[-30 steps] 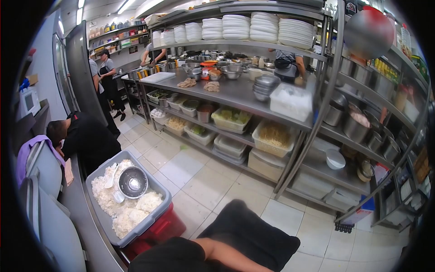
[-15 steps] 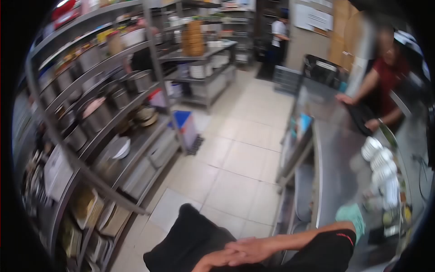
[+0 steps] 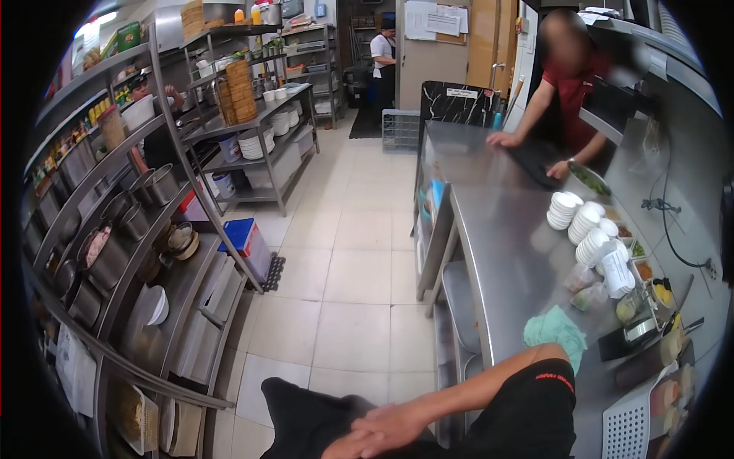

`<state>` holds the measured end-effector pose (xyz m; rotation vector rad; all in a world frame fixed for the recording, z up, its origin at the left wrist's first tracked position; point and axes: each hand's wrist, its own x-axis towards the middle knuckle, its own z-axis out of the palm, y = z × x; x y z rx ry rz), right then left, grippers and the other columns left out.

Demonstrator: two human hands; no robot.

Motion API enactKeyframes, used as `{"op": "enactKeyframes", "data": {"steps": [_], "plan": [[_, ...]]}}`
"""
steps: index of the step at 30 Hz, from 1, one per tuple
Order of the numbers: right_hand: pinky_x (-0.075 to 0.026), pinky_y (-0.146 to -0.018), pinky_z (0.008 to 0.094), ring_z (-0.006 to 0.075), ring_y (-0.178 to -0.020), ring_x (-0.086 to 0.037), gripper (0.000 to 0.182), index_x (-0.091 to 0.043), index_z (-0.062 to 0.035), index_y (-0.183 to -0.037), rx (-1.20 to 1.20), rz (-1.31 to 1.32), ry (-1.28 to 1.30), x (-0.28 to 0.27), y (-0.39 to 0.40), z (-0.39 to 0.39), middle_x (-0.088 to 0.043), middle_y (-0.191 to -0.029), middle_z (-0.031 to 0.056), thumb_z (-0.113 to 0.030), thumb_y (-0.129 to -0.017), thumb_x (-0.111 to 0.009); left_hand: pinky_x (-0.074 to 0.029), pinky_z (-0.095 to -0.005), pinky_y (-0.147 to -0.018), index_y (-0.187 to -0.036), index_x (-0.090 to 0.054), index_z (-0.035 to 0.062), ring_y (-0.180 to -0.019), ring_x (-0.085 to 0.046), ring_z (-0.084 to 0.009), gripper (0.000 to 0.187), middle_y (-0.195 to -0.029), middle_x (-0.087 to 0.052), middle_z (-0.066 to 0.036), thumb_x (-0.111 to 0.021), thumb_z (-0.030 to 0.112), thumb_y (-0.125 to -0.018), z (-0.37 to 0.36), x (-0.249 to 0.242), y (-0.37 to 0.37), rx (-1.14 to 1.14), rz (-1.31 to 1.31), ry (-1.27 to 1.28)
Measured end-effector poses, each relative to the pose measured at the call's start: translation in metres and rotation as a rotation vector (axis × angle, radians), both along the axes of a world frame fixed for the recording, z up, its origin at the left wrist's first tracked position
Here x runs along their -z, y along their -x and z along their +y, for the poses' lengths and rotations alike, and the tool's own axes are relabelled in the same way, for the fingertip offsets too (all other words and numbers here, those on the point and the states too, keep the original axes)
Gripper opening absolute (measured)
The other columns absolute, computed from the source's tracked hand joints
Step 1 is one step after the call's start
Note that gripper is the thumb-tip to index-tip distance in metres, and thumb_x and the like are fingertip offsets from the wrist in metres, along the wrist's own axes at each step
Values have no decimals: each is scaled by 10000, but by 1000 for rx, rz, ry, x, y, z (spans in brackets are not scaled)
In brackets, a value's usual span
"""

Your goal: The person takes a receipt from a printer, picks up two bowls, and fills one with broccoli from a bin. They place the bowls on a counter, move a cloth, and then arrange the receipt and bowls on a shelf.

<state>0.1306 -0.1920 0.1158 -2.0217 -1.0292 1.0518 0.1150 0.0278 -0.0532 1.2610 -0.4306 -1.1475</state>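
At the bottom centre, my right hand (image 3: 388,428) lies over my left hand (image 3: 350,445) above my dark clothing. Their fingers are pressed together, and whether anything lies between them cannot be made out. My right forearm rests near the edge of the steel counter (image 3: 497,252), with the elbow beside a crumpled green cloth (image 3: 556,334). Stacks of white bowls (image 3: 589,233) and small plastic bags (image 3: 589,297) stand farther along the counter.
Across the counter, a person in a red shirt (image 3: 569,99) leans on it beside a dark mat. Steel shelving with pots (image 3: 107,260) lines the left. A blue-lidded box (image 3: 246,249) stands on the tiled floor. Another person (image 3: 382,61) is at the back.
The view has turned right and steadied, so the shelves and counter sit farther left in the frame. My hands remain together, slightly lower and farther left.
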Motion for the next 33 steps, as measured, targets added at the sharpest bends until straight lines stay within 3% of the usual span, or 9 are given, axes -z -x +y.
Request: {"op": "enactKeyframes", "data": {"steps": [10, 19, 22, 25, 27, 29, 31, 32, 33], "plan": [[-337, -941, 446, 354, -1143, -430, 742, -376, 7, -1189, 11, -39, 39, 5, -6, 1, -506, -1082, 236, -655, -860, -444, -379, -311, -985, -1324, -413, 62, -1211, -437, -184, 410, -1371, -393, -102, -504, 180, -941, -12, -14, -11, 21, 21, 23], [-415, -896, 459, 420, -1098, -522, 764, -303, -9, -1311, 181, -54, -87, 17, -23, -9, -550, -1065, 273, -377, -773, -702, -364, -379, -1017, -1415, -245, 66, -1252, -406, -260, 576, -1431, -298, -135, -507, 263, -941, -42, -68, -30, 44, -1, 203], [-487, -792, 455, 395, -998, -590, 804, -280, -38, -1340, 123, -125, 123, 25, -28, -7, -539, -1108, 286, -361, -751, -721, -359, -402, -1028, -1445, -189, 67, -1266, -395, -285, 637, -1452, -266, -147, -508, 291, -941, -52, -82, -29, -19, 69, 342], [-536, -646, 430, 367, -807, -648, 739, -305, -48, -1314, 245, -85, 21, 47, -26, -11, -583, -1038, 258, -323, -758, -709, -353, -424, -1039, -1475, -133, 68, -1280, -385, -310, 700, -1472, -235, -158, -509, 319, -941, -69, -91, -31, -104, 204, 508], [-466, -825, 439, 383, -976, -583, 728, -343, -54, -1362, 264, -95, 61, 48, -29, -18, -537, -1176, 228, -369, -785, -656, -392, -444, -1000, -1477, -118, 79, -1242, -432, -325, 718, -1446, -288, -173, -516, 329, -934, -78, -86, -36, -150, 323, 583], [-457, -860, 445, 374, -1021, -570, 702, -388, -72, -1363, 250, -166, 227, 3, -45, -29, -543, -1190, 216, -391, -792, -642, -431, -463, -960, -1479, -104, 91, -1205, -478, -340, 735, -1420, -342, -188, -522, 339, -927, -81, -76, -51, -218, 425, 650], [-459, -872, 444, 360, -1040, -567, 686, -412, -93, -1366, 281, -328, 463, -56, -60, -48, -561, -1178, 201, -415, -802, -633, -444, -436, -946, -1461, -177, 79, -1125, -540, -331, 701, -1296, -478, -200, -553, 307, -916, -76, -70, -66, -261, 327, 357], [-469, -863, 437, 353, -1022, -577, 666, -434, -95, -1350, 393, -573, 416, -72, -66, -68, -591, -1125, 185, -450, -818, -622, -451, -422, -939, -1452, -213, 73, -1084, -571, -326, 684, -1233, -547, -206, -569, 290, -910, -74, -65, -73, -274, 279, 209], [-469, -870, 439, 342, -1025, -580, 639, -450, -99, -1337, 507, -624, 358, -103, -75, -91, -597, -1129, 171, -466, -837, -605, -514, -353, -823, -1354, -390, 2, -936, -637, -257, 544, -1100, -619, -182, -591, 237, -906, -76, -51, -79, -359, 75, -1]]}}
